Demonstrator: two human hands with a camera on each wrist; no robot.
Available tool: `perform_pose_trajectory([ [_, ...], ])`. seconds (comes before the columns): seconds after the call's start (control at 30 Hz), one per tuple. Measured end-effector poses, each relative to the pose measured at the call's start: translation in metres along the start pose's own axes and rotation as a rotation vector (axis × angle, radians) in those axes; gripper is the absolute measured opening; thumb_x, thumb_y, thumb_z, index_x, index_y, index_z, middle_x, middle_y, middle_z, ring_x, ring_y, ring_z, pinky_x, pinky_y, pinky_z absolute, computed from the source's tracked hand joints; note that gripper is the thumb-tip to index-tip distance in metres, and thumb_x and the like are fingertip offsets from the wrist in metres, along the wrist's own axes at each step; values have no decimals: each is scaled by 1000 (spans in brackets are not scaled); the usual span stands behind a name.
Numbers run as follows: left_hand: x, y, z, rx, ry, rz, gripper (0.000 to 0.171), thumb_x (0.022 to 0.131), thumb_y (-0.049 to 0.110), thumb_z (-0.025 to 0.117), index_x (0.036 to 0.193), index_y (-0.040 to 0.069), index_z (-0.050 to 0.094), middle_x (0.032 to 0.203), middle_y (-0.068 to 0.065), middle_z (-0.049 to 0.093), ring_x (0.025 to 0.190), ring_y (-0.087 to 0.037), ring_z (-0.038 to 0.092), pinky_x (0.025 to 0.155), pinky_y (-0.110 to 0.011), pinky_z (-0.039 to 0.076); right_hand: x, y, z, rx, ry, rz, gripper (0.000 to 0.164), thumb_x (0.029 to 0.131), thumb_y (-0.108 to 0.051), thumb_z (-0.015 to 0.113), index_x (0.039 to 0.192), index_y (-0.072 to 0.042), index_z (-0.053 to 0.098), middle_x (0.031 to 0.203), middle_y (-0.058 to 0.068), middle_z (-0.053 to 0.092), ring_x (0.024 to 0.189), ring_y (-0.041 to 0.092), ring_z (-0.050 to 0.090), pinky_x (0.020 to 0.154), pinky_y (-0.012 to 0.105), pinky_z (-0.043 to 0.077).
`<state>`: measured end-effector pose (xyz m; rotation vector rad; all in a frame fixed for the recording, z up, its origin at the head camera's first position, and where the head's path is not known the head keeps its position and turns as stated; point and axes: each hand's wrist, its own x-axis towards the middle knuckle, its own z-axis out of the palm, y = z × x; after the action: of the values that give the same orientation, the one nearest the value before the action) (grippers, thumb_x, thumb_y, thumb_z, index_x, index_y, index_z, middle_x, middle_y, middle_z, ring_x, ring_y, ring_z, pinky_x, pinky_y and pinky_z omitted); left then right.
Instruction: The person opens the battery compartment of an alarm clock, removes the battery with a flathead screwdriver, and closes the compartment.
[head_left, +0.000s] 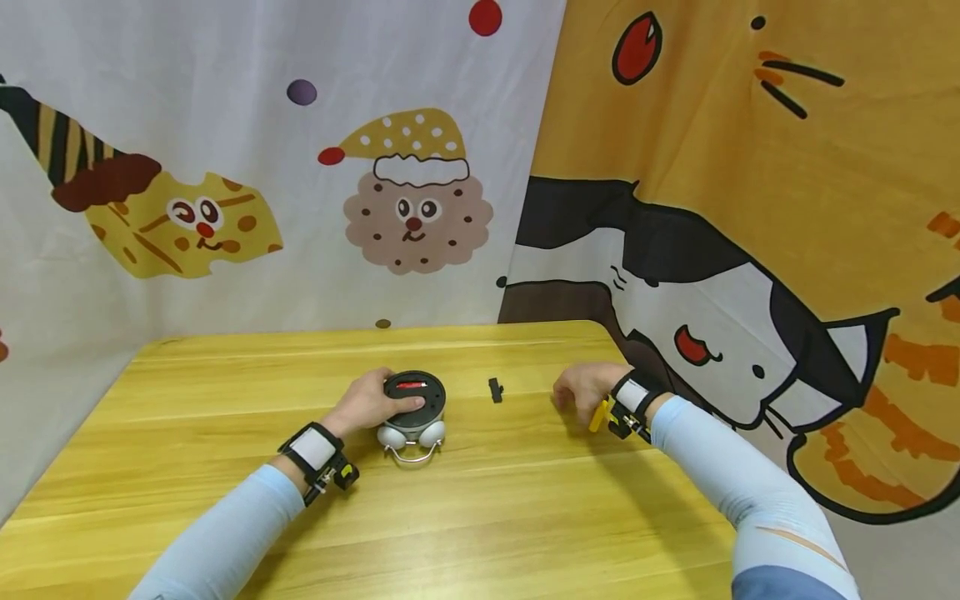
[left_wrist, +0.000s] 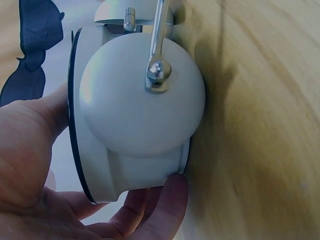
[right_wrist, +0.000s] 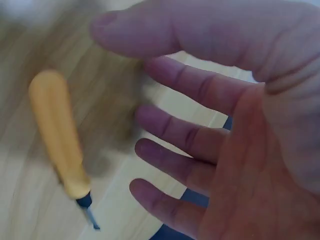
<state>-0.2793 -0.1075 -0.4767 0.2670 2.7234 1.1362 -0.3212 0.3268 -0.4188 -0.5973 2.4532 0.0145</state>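
The alarm clock [head_left: 432,417] is on the table [head_left: 450,525], its bells [head_left: 432,434] toward the person. The left hand [head_left: 370,404] is at its left side. A battery [head_left: 411,385] sits in its back. Right of it lies the battery cover [head_left: 496,390]. Farther right, the screwdriver [right_wrist: 57,130] is near the right hand [head_left: 588,385]. A curtain [head_left: 262,308] hangs behind.

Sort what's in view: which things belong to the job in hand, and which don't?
Likely part of the job:
round white twin-bell alarm clock, gripped by the left hand
red cylinder, apparently a battery, in its black back
small black oblong piece
yellow-handled screwdriver beside the right hand

Probably just background:
white cartoon-printed cloth
orange cat-printed cloth
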Motion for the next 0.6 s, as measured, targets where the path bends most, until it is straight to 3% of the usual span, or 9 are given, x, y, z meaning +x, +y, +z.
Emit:
perform_pose_trajectory([
  [0.23, -2, 1, 0, -11, 0, -5, 98, 96, 57, 87, 159, -10, 51, 151, -34, 66, 137, -47, 67, 115, -61, 56, -14, 13, 12, -84, 22, 28, 64, 68, 0, 98, 122, -18, 71, 118, 4, 68, 99, 18, 57, 84, 32, 54],
  [0.6, -3, 0, 0, -11, 10, 1, 98, 95, 57, 88, 158, -9, 52, 150, -34, 67, 137, -47, 67, 116, -61, 56, -14, 23, 27, -201, 135, 59, 60, 70, -1, 97, 117, -20, 64, 108, 1, 60, 97, 21, 54, 82, 34, 50],
])
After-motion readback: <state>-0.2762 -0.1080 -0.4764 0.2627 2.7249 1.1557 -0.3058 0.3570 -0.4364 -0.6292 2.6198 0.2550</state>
